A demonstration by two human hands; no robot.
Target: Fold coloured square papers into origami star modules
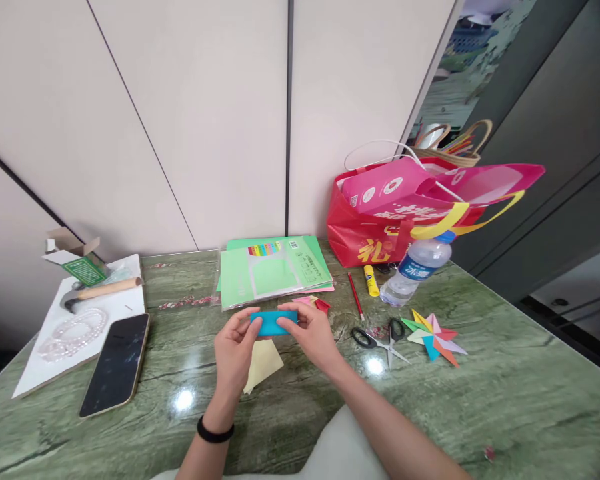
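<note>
A small folded piece of blue paper (273,323) is held between both hands just above the green marble table (505,393). My left hand (235,350) pinches its left end, and a black band sits on that wrist. My right hand (314,333) pinches its right end. A pale yellow paper piece (263,363) lies on the table under the hands. Red and pink folded pieces (318,303) lie just behind the right hand.
A pack of coloured paper (273,270) lies behind the hands. Scissors (380,340), a multicoloured paper star (434,337), a red pencil (356,297), a glue stick (371,281), a water bottle (415,268) and a red gift bag (395,213) are to the right. A phone (116,363), hammer (100,292) and beads (73,331) lie left.
</note>
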